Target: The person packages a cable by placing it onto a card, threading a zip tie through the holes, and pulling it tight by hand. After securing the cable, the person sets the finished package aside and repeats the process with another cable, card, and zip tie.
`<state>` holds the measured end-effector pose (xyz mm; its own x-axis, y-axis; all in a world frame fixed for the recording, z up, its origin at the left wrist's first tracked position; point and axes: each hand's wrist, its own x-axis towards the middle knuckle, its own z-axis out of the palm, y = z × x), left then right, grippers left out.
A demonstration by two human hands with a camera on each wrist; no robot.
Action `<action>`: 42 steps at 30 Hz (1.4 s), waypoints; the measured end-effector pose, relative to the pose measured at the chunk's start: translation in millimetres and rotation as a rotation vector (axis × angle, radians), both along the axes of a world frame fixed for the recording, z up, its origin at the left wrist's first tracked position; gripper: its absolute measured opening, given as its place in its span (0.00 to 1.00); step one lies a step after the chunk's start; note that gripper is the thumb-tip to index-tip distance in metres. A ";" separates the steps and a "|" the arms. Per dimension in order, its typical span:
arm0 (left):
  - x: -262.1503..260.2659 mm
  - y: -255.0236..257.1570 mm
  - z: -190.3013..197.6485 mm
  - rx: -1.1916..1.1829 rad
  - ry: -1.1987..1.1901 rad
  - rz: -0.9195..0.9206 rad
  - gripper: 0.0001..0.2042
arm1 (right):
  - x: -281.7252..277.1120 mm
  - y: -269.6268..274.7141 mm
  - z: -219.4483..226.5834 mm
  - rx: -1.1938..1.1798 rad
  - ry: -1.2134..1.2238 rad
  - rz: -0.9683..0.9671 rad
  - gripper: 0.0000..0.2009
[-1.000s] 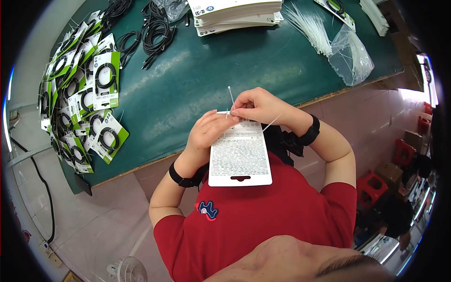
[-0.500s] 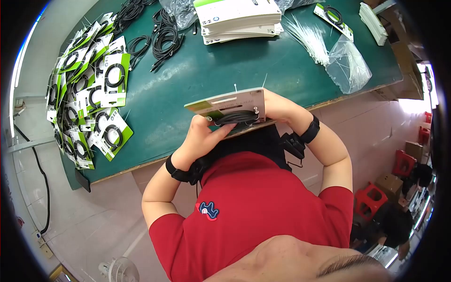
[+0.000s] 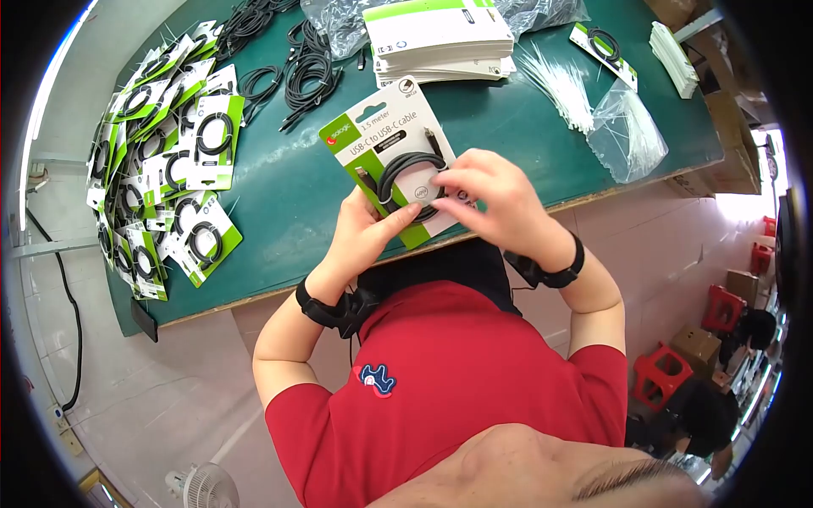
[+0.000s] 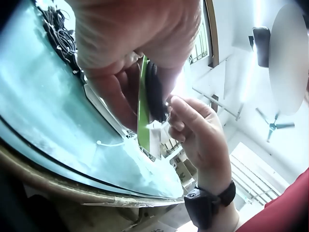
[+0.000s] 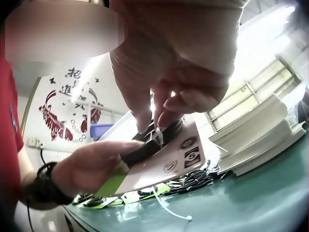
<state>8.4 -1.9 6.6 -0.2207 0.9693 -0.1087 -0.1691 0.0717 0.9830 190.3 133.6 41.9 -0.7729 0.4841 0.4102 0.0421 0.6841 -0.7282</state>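
Observation:
A white and green cable card [image 3: 373,127], printed "USB-C to USB-C cable", is held tilted above the table's front edge, its front facing up. On it lies a coiled black USB-C cable [image 3: 391,176]. My left hand [image 3: 360,233] grips the card's lower left edge, thumb over the coil and fingers behind. My right hand [image 3: 500,203] pinches at the right side of the coil with thumb and forefinger. A white cable tie [image 5: 159,137] wraps the coil there in the right wrist view. A thin tie tail [image 5: 170,209] sticks out below the card.
Finished-looking carded cables [image 3: 207,140] pile up on the green table [image 3: 288,195] at the left. Loose black cables [image 3: 309,80] lie behind. A stack of cards [image 3: 440,42] stands at the back, loose white cable ties [image 3: 559,89] and a plastic bag [image 3: 631,135] to its right.
The card was back side up with both hands at its far edge; it has been turned over, its printed front and coil now showing. My right hand has come round to the coil's front.

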 end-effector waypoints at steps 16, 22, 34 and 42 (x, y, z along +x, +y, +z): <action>-4.4 1.4 0.1 0.022 0.110 0.175 0.19 | 0.7 -10.8 -10.0 -0.207 0.246 0.383 0.04; -4.9 -4.6 3.5 0.403 0.952 0.179 0.17 | 3.9 -1.5 -21.3 -1.361 -0.166 0.250 0.10; 3.1 -10.5 -5.3 0.215 0.836 0.131 0.12 | -1.6 -5.5 -36.9 -1.218 -0.220 0.319 0.08; 2.5 4.3 -17.1 0.056 0.032 0.191 0.16 | 2.2 2.8 -21.8 -0.608 -0.185 0.262 0.06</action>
<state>10.9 2.4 -10.5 -0.4032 0.9140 -0.0455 -0.1431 -0.0139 0.9896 192.5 136.4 20.1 -0.9271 0.3740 -0.0249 0.0913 0.1610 -0.9827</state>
